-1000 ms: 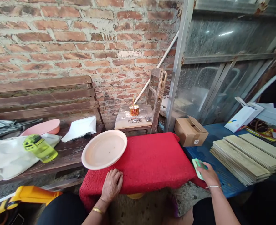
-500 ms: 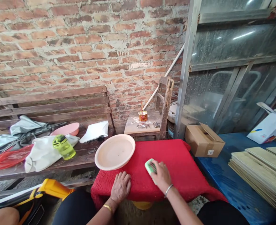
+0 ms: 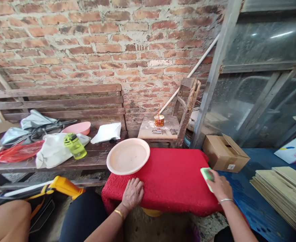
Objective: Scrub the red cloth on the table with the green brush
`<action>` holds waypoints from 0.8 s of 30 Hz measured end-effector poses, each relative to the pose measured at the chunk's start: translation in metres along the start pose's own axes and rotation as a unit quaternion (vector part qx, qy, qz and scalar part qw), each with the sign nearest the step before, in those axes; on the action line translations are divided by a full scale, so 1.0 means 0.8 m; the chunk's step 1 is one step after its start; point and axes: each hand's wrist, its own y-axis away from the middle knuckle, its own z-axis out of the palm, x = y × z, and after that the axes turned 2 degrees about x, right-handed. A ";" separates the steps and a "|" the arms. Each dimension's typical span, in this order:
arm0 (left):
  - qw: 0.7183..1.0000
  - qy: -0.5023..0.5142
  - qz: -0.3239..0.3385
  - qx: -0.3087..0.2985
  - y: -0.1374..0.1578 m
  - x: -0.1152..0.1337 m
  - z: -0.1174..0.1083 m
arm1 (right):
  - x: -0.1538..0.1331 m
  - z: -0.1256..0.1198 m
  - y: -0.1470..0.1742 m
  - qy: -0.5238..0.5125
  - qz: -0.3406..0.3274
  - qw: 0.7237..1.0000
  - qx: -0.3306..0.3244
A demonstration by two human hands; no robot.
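Note:
My right hand (image 3: 220,186) is closed around a green and white scrub brush (image 3: 205,177) at the right edge of a red cloth (image 3: 173,178). The cloth covers a low table and hangs over its sides. My left hand (image 3: 133,194) lies flat on the cloth's near left part, fingers stretched out, holding nothing. Just beyond it, a pale pink basin (image 3: 128,157) rests at the cloth's far left corner, partly overhanging. The brush's underside is mostly hidden.
To the left, a wooden bench (image 3: 97,153) holds a green bottle (image 3: 75,146), bags and a pink bowl (image 3: 78,127). A chair (image 3: 148,129) with an incense tin (image 3: 159,120) stands behind. On the right are a cardboard box (image 3: 225,153) and stacked boards (image 3: 281,188) on a blue surface.
My right hand has moved the brush rightward from the middle of the cloth to its right edge. My left hand stays on the cloth. The view has shifted slightly.

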 end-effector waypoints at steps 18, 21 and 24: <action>0.997 0.001 -0.034 -0.075 -0.001 0.000 0.002 | -0.160 0.051 0.082 -0.191 -0.289 0.938 0.010; 0.997 -0.002 -0.033 -0.075 -0.002 0.000 0.002 | -0.136 0.054 0.065 -0.137 -0.285 0.948 0.025; 0.997 -0.002 -0.029 -0.069 -0.002 0.001 0.003 | -0.064 0.051 0.027 -0.092 -0.185 0.977 0.060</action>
